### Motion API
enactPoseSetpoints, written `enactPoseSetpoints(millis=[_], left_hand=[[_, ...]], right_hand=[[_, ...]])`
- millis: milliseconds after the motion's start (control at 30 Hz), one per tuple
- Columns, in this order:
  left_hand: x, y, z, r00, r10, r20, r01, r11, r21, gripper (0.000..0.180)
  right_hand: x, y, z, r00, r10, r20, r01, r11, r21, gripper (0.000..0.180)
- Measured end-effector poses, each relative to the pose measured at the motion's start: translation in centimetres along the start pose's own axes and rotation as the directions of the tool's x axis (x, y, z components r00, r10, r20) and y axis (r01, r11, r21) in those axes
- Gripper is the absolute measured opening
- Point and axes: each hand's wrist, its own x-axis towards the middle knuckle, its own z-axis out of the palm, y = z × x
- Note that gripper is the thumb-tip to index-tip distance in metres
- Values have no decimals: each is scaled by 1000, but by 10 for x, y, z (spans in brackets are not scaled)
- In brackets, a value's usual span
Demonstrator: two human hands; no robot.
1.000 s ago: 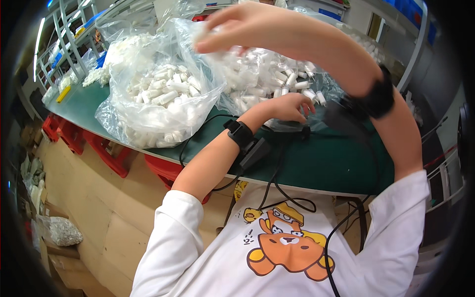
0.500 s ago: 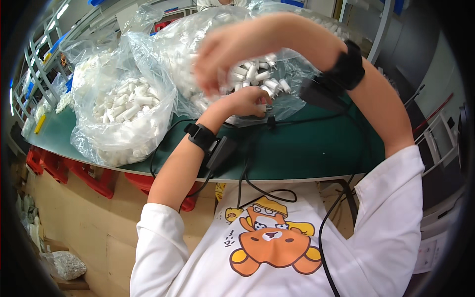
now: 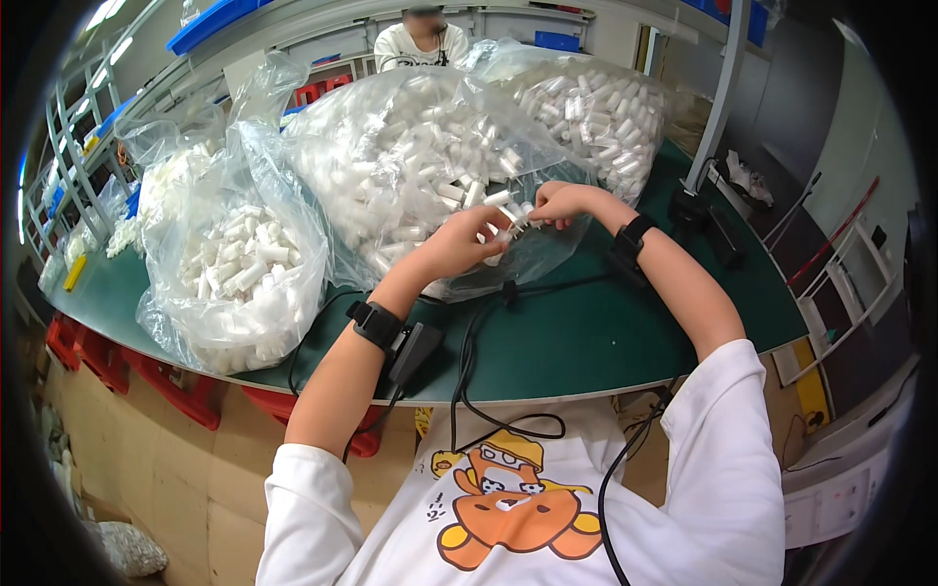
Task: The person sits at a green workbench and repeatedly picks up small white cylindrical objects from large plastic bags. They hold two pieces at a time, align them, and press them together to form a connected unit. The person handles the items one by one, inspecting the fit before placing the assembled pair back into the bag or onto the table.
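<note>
Left hand [image 3: 459,244] is curled, fingers closed round a small white plastic piece [image 3: 496,237] held at the mouth of the middle clear bag [image 3: 410,166]. Right hand [image 3: 562,202] meets it just beside, fingertips pinched on what looks like a second small white piece [image 3: 528,217]; the two pieces appear to touch, though the joint itself is too small to make out. Both hands hover above the green bench [image 3: 586,332], wrists carrying black bands with cables trailing toward the body.

Judgement: the step in hand is joining or separating two small parts drawn from the bag. The next move would call for fine fingertip alignment and a steady pinch, the parts being small and light.

Further bags of like white pieces stand left [image 3: 239,283] and behind right [image 3: 596,107]. Another person sits beyond the bench.
</note>
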Motion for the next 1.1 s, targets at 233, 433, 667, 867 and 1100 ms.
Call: enactPoseSetpoints(millis=[233, 433, 667, 867, 1100], left_hand=[[1, 3, 1, 997, -54, -52, 43, 980, -193, 25], [3, -6, 2, 990, -70, -126, 43, 978, -203, 29], [0, 6, -1, 967, -244, -80, 198, 907, -371, 37], [-2, 8, -6, 964, -263, 49, 265, 912, -314, 40], [3, 1, -2, 967, -253, 31, 246, 897, -368, 33]], right_hand=[[-21, -10, -6, 965, 32, -262, -32, 999, 7, 34], [-38, -1, 34, 731, -92, -676, 488, 763, 424, 42], [-67, -16, 34, 884, -190, -428, 467, 311, 827, 28], [-72, -20, 45, 906, -289, -309, 373, 197, 907, 17], [-72, -19, 49, 894, -355, -275, 312, 52, 949, 10]])
